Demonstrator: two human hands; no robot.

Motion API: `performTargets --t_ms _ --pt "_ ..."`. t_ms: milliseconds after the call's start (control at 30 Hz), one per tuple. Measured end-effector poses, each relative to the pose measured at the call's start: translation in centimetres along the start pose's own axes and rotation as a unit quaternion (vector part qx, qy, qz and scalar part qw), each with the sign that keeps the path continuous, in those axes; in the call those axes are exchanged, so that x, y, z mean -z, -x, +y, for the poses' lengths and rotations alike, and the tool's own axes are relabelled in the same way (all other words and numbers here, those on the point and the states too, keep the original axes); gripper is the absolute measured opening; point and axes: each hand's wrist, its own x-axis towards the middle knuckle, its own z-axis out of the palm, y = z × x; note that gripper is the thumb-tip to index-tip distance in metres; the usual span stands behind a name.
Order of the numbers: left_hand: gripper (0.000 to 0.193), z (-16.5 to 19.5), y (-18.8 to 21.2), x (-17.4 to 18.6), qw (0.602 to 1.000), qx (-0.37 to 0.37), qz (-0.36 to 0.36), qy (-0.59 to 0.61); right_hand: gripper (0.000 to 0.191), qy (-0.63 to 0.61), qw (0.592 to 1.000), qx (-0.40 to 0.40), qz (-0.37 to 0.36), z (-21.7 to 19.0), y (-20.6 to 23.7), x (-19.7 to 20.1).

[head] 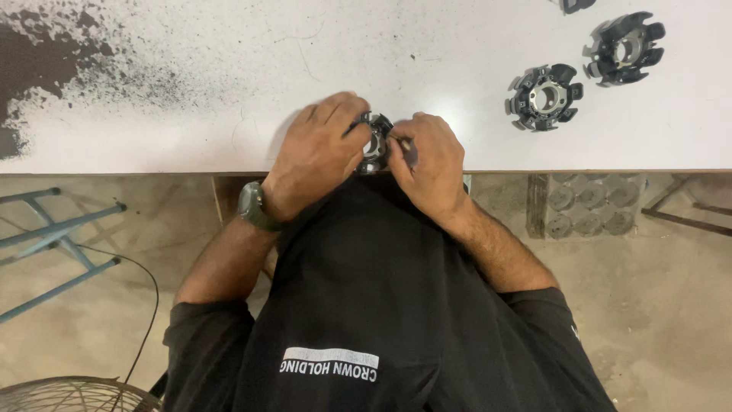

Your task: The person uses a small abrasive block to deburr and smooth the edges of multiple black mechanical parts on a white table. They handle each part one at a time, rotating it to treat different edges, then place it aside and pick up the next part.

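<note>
I am gripping a dark toothed ring [374, 142] at the white bench [229, 91] edge, left hand [319, 149] clasping it, right hand [428, 160] pinching perhaps a small pin; steadying both keeps alignment true.

Two stator cores [544, 98] lie on the table [229, 91]; right of hands [320, 149].

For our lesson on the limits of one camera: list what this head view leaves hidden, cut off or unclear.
- Ring-shaped metal part: mostly covered by the left hand and right hand; its full shape is hidden.
- Small thing at the right hand's fingertips: too small to identify.
- Dark part at the top edge: cut off by the frame.
- Tray on the floor: partly hidden by the table edge.
</note>
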Motion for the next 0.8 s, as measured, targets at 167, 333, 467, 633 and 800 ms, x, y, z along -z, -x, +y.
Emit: performTargets --t_ms 167,333,467,633,800 --pt "0.014 0.8 0.0 -0.6 0.995 0.067 0.014 0.075 0.023 0.018 0.999 0.049 0.005 0.4 0.0 0.2" --pt "0.015 1.0 0.6 -1.4 0.981 0.131 0.059 0.128 0.024 0.003 0.996 0.092 0.011 0.7 1.0 -0.2" --pt "0.013 1.4 1.1 -1.6 0.972 0.165 0.055 0.158 0.024 0.020 0.995 0.098 0.011 0.9 1.3 -0.8" --pt "0.011 1.7 1.3 -1.8 0.966 0.176 0.065 0.177 0.025 0.030 0.995 0.096 0.004 1.1 1.4 -0.8" --pt "0.014 1.8 1.6 -1.8 0.970 0.169 0.059 0.167 0.027 0.011 0.993 0.118 0.010 1.2 1.5 -0.8"
